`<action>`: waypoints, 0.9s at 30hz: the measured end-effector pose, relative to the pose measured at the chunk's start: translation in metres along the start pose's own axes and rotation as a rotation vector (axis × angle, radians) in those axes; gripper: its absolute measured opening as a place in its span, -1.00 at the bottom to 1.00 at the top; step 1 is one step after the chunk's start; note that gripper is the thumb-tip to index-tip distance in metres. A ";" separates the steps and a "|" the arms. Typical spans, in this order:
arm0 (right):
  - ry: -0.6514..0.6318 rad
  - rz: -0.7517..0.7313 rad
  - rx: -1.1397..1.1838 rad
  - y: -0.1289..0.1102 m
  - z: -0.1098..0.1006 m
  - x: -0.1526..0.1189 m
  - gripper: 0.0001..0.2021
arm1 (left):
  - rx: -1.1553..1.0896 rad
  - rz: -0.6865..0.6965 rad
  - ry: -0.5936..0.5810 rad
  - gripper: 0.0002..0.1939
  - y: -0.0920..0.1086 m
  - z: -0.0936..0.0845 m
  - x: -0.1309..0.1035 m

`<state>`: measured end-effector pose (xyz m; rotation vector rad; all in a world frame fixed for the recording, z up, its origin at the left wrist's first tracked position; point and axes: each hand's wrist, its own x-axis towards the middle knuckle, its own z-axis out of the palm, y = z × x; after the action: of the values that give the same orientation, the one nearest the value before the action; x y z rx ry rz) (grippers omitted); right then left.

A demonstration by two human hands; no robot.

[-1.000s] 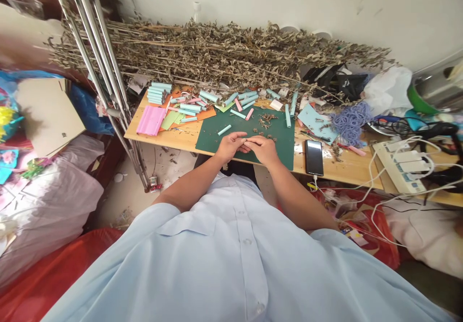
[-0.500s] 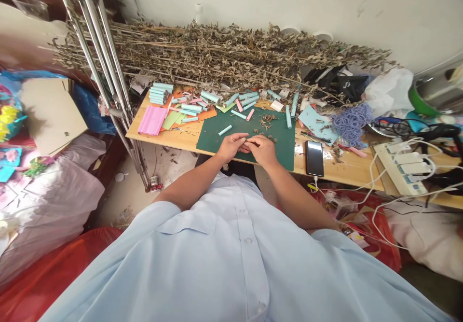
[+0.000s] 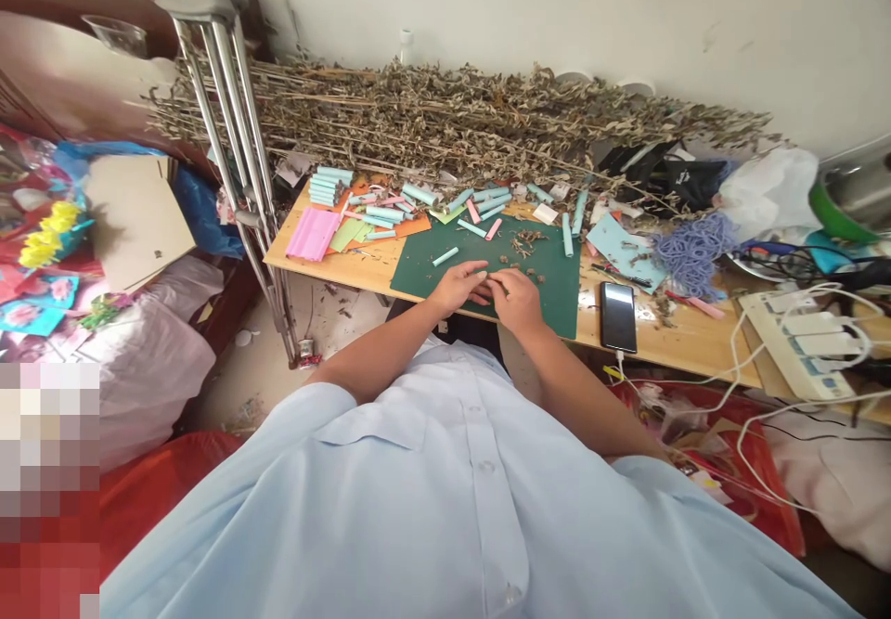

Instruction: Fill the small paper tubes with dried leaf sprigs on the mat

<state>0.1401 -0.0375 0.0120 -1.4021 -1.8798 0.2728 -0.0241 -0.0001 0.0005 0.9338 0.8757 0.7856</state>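
Observation:
Over the near edge of a green cutting mat (image 3: 424,271), my left hand (image 3: 458,289) and my right hand (image 3: 515,300) meet at the fingertips. The fingers of both hands are closed together; whatever is pinched there is too small or hidden to name. Just beyond them lie crumbs of dried plant (image 3: 525,243) on the mat. A light-blue paper roll (image 3: 445,256) rests beside my left hand. Farther back on the mat are another blue roll (image 3: 471,228) and a small pink roll (image 3: 494,229).
Bundled dried stalks (image 3: 432,127) line the wall. Stacked blue rolls (image 3: 326,190) and pink paper (image 3: 313,233) lie left on the table. To the right are a phone (image 3: 617,315), purple yarn (image 3: 692,252) and a power strip (image 3: 800,350) with trailing cables. A crutch (image 3: 237,118) stands at the left.
The whole view has shifted, so the scene sits slightly farther right and lower. My hands stay together at the fingertips, with the left fingers a little more spread.

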 end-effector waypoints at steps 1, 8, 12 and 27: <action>0.044 0.064 0.056 0.002 -0.002 -0.001 -0.76 | 0.085 0.011 0.013 -0.52 0.002 -0.003 0.000; 0.117 0.595 0.554 0.021 -0.005 -0.018 -0.62 | 1.130 0.442 0.386 -0.73 0.030 -0.052 0.006; 0.155 0.674 0.673 0.029 -0.002 -0.026 -0.57 | 1.470 0.400 0.319 -0.62 0.039 -0.068 0.017; 0.118 0.674 0.681 0.032 -0.003 -0.031 -0.58 | 0.574 0.431 0.131 -0.72 0.010 -0.047 0.014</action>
<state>0.1690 -0.0536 -0.0181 -1.4514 -0.9995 1.0241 -0.0613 0.0316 -0.0093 1.6278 1.0552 0.9906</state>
